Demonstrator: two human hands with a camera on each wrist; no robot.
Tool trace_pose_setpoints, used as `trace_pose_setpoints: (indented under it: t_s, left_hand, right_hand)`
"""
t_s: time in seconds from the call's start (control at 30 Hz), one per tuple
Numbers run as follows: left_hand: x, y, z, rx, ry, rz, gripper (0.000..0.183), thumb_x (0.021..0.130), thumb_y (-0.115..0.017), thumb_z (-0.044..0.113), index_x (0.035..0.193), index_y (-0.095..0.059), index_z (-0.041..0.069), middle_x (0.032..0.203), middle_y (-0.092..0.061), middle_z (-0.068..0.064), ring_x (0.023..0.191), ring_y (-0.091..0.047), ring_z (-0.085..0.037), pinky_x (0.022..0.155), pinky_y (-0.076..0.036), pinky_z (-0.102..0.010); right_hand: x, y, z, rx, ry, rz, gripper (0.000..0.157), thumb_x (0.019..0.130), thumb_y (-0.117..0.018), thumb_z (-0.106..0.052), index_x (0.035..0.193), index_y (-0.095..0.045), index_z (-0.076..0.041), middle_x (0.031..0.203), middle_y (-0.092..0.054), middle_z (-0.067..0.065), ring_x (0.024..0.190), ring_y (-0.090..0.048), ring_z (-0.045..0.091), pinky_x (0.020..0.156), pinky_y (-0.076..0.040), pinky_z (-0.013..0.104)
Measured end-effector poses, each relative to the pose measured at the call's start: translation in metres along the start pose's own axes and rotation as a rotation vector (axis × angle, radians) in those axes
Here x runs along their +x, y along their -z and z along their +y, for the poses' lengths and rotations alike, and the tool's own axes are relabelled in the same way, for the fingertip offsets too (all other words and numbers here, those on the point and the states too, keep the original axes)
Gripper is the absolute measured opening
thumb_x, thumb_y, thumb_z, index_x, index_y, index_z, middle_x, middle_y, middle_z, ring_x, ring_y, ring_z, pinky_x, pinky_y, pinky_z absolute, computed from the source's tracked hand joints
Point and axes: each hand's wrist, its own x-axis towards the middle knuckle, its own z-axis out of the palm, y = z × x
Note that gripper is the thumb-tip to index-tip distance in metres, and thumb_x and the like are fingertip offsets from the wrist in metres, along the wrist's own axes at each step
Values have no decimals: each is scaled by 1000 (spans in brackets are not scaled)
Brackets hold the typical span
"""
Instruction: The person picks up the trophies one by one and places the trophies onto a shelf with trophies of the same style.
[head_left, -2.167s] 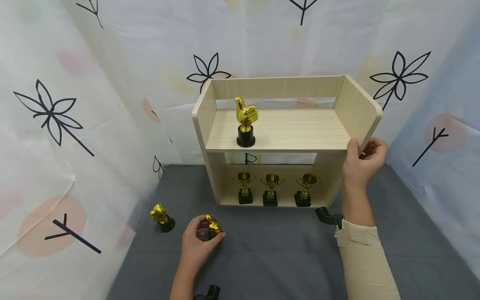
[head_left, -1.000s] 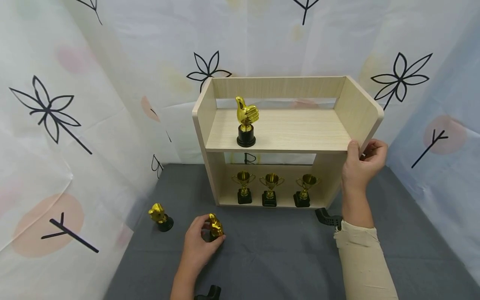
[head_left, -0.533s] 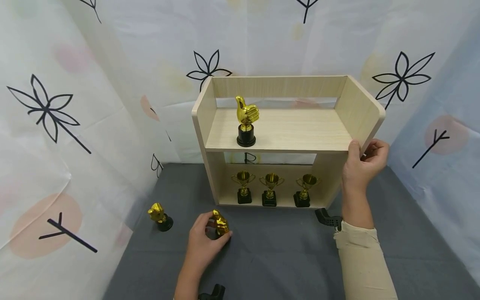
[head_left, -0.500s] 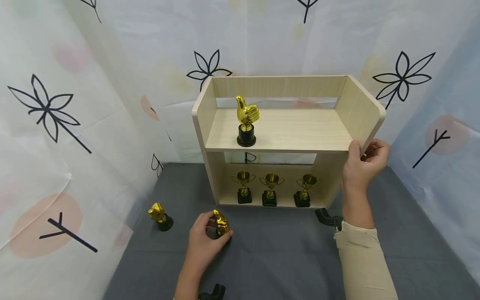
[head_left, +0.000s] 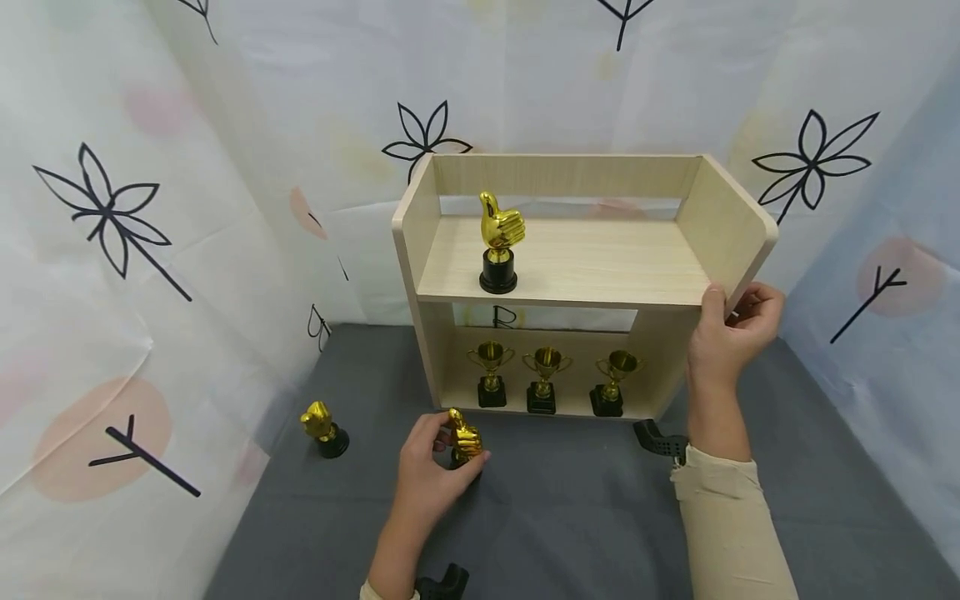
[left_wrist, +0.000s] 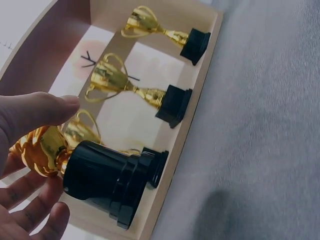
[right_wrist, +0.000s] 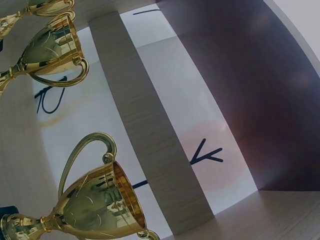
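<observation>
My left hand (head_left: 438, 467) grips a gold thumbs-up trophy (head_left: 467, 439) by its gold part, in front of the shelf's lower left. The trophy's black base (left_wrist: 102, 172) shows in the left wrist view. With thumb in front and fingers behind, my right hand (head_left: 727, 337) holds the right side panel of the wooden two-tier shelf (head_left: 600, 258). A second thumbs-up trophy (head_left: 498, 242) stands upright on the upper tier at the left. Three gold cup trophies, including a middle one (head_left: 545, 379), stand on the lower tier. Another gold-topped trophy (head_left: 325, 429) is on the table at left.
The table has a dark grey cloth (head_left: 570, 517). White patterned fabric (head_left: 337, 75) hangs behind and at both sides. Black wrist mounts, such as the right one (head_left: 658, 438), sit at my wrists.
My left hand has carried the thumbs-up trophy right and a little toward the shelf, and its thumb shape now shows more upright. The right hand stays on the side panel.
</observation>
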Motion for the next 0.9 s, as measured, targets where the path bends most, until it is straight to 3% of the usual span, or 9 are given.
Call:
trace_pose_setpoints:
  t_s: [0.13,0.33,0.6,0.9]
  left_hand:
    - [1,-4,6,-23,-22,9,66,73,-101,20,130,-69,10,111,-65,1,88,-61,-17,77,-56,-40]
    - [5,-7,16,-49,-49,40,60,74,-101,22,124,-70,14,107,-62,4,85,-52,-9,76,-51,-31]
    - [13,-11,25,-45,-144,91,60,73,-101,22,123,-70,12,105,-62,2,83,-50,-7,73,-49,-28]
    - [19,-16,42,-68,-158,97,65,74,-100,20,130,-69,7,110,-64,-2,84,-51,-9,75,-50,-29]
  right_hand:
    - [-5,-3,-13,1,-17,12,14,92,-65,-2,96,-57,-13,89,-52,0,78,-46,13,74,-32,26]
    - [-11,-10,-30,46,-28,-4,14,93,-63,1,95,-56,-11,89,-51,3,81,-48,15,74,-33,27]
    - [-10,-11,-29,64,-33,-5,15,92,-63,1,94,-55,-11,88,-50,3,81,-47,15,76,-32,28]
    - [-11,-10,-28,51,-33,2,15,92,-63,0,94,-56,-12,87,-49,2,80,-45,14,75,-31,27]
